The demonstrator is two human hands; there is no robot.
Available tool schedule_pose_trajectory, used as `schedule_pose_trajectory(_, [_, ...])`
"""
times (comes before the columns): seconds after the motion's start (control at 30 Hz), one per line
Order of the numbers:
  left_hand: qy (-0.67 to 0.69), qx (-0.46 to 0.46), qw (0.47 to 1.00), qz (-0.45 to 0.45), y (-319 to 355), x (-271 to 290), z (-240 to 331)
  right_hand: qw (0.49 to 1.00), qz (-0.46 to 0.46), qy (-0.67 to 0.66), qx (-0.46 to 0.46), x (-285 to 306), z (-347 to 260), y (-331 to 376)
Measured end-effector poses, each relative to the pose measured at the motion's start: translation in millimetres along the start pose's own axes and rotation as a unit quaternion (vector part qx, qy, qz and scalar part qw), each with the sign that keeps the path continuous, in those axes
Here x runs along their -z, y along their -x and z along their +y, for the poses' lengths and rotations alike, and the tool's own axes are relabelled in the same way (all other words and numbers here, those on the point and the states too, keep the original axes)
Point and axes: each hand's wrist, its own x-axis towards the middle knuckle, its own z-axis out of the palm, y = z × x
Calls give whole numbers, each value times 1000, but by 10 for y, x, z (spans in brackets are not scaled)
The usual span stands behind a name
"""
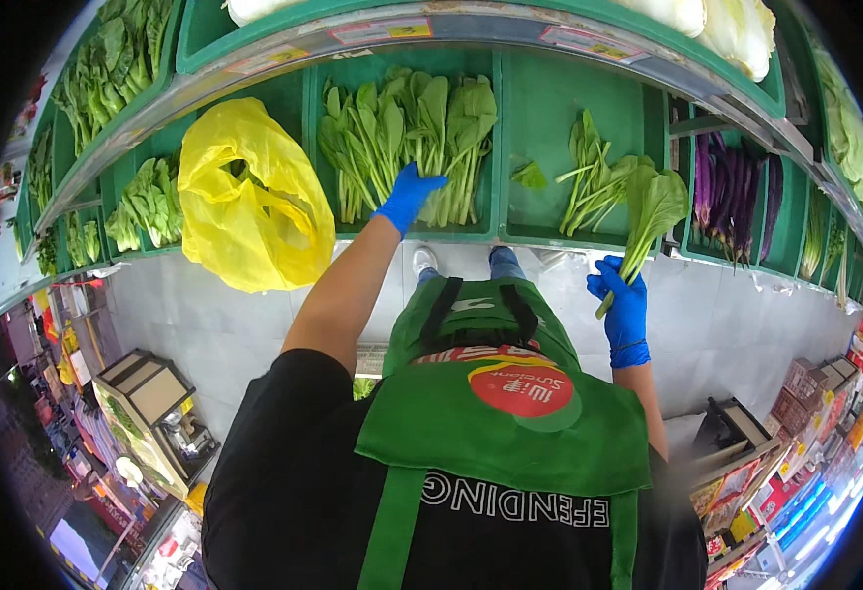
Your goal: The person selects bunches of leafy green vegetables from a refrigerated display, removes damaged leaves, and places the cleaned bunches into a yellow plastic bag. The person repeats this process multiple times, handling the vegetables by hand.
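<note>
Greens fill the middle green crate on the sloped shelf, and the left hand, in a blue glove, reaches straight up into that crate and lies on the pile of leafy bunches, close to its front edge. Its fingers seem curled around a few pale stems there, though whether they truly grip or only rest on them I cannot tell. The bunches lie with stems pointing down toward the crate's front edge and broad leaves toward its back wall, so their long axis runs in line with the reaching forearm.

The right hand, also in a blue glove, is closed around the stem end of a single leafy bunch, held up in front of the shelf just outside the front edge of the next crate to the right. That bunch tilts up and to the right, stems low in the fist, wide dark green leaves fanned at the top. A few loose bunches lie in that crate near its right wall, so the right hand is the nearer one to them, while the left is well apart, busy in the fuller crate.

A yellow plastic bag hangs over the front edge of the crate to the left, and purple aubergines lie in the crate further right
</note>
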Motion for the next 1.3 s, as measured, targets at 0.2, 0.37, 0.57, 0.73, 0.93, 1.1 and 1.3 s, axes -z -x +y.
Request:
schedule_pose_trajectory(0.2, [-254,-103,949,152,147,41,-405,998,-53,4,15,-251,-131,-69])
schedule_pose_trajectory(0.37, [-357,-111,895,243,367,-56,-559,992,-110,60,36,-538,-284,-20])
schedule_pose_trajectory(0.57, [-286,-153,919,223,199,172,-611,981,-173,73,45,-734,-317,28])
schedule_pose_trajectory(0.73, [-415,-178,871,192,312,155,-584,973,-205,97,46,-810,-299,80])
schedule_pose_trajectory(0.93, [-71,-146,986,-24,1087,-246,353,931,-356,57,45,-1017,-444,259])
schedule_pose_trajectory(1.1, [106,-54,968,-222,1640,-713,1086,899,-429,78,36,-1230,-291,247])
schedule_pose_trajectory(1.3, [163,-50,977,-129,1555,-637,815,824,-198,424,318,-1577,-157,425])
